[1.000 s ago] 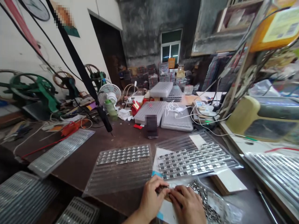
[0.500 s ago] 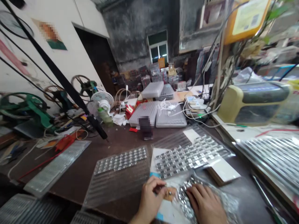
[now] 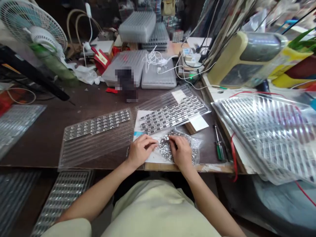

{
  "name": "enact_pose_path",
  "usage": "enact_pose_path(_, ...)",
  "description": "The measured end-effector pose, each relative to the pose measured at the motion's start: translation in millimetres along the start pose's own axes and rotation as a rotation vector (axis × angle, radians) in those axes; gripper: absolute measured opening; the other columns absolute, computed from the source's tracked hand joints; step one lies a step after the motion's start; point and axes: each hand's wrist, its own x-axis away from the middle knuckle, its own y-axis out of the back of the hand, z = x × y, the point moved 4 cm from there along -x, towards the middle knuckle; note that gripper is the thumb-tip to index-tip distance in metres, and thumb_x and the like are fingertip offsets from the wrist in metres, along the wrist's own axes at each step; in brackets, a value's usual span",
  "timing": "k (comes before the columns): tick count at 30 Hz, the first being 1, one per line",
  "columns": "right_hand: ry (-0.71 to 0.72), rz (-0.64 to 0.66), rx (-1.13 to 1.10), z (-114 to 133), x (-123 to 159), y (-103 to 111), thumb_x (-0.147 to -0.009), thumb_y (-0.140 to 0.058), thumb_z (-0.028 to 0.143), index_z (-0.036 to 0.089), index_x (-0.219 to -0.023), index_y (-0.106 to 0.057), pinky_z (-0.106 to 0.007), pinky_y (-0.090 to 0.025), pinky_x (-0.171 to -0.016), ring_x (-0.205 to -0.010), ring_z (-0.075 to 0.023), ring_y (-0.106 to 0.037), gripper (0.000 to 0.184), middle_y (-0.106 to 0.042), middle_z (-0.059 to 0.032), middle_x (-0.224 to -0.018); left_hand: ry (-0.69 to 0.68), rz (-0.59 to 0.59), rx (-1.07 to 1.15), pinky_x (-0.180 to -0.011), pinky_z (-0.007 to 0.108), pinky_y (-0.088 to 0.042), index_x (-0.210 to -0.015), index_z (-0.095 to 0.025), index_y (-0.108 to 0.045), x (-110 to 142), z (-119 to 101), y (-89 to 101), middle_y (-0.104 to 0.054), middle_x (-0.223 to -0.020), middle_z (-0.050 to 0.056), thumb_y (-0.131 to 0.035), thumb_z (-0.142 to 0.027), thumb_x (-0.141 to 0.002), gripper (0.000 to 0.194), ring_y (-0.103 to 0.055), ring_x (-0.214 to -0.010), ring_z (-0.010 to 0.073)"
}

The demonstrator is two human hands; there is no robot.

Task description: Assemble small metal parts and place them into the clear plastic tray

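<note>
Our left hand (image 3: 142,150) curls, fingertips together, and we cannot tell whether it pinches anything. Our right hand (image 3: 182,152) presses into a loose heap of small metal parts (image 3: 165,147) in a clear plastic bag (image 3: 195,146), just below a clear tray (image 3: 172,110), its long axis pointing diagonally up and right.

Two hands: left hand (image 3: 142,150), right hand (image 3: 182,152). One plastic bag (image 3: 195,144) of loose metal parts, parts too many to count. Two clear blister trays holding parts on bench middle: left tray (image 3: 96,138), right tray (image 3: 172,108). Two pale plastic trays toward far edge: first tray (image 3: 124,62), second tray (image 3: 158,79). One green-handled screwdriver (image 3: 219,149) near bench right edge. One desk fan (image 3: 32,29) beyond far left corner.
</note>
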Motion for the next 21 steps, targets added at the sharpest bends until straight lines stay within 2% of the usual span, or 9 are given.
enact_pose_path(6,0.001,0.028,0.008,-0.7,-0.7,-2.4,-0.093,-0.046,0.023,0.022,-0.099,-0.064,-0.035,-0.046,-0.08,-0.088,-0.0201,-0.058,0.019,-0.068,-0.0056,-0.093,-0.039,0.038,-0.087,-0.077,0.029,-0.049,-0.091,-0.025,-0.072,1.0,-0.6,-12.1,-0.067,-0.087,0.003,-0.063,-0.028,-0.084,0.012,-0.061,-0.084,0.0163)
enact_pose_path(18,-0.013,0.037,0.02,0.1,-1.2,-0.5,-0.093,-0.047,0.025,0.021,-0.101,-0.066,-0.035,-0.047,-0.078,-0.086,-0.0204,-0.058,0.021,-0.068,-0.0066,-0.09,0.0,0.063,-0.063,-0.077,0.03,-0.049,-0.088,-0.024,-0.072,2.9,-0.1,-16.3,-0.068,-0.085,0.003,-0.064,-0.023,-0.082,0.01,-0.061,-0.082,0.0161)
enact_pose_path(21,-0.001,0.012,0.0,4.1,-2.6,2.7,-0.092,-0.048,0.026,0.022,-0.098,-0.066,-0.034,-0.047,-0.078,-0.084,-0.0195,-0.06,0.019,-0.069,-0.0057,-0.09,-0.012,0.023,-0.006,-0.075,0.029,-0.049,-0.088,-0.023,-0.072,-0.6,-0.1,-8.7,-0.068,-0.085,0.003,-0.064,-0.023,-0.082,0.01,-0.062,-0.081,0.0156)
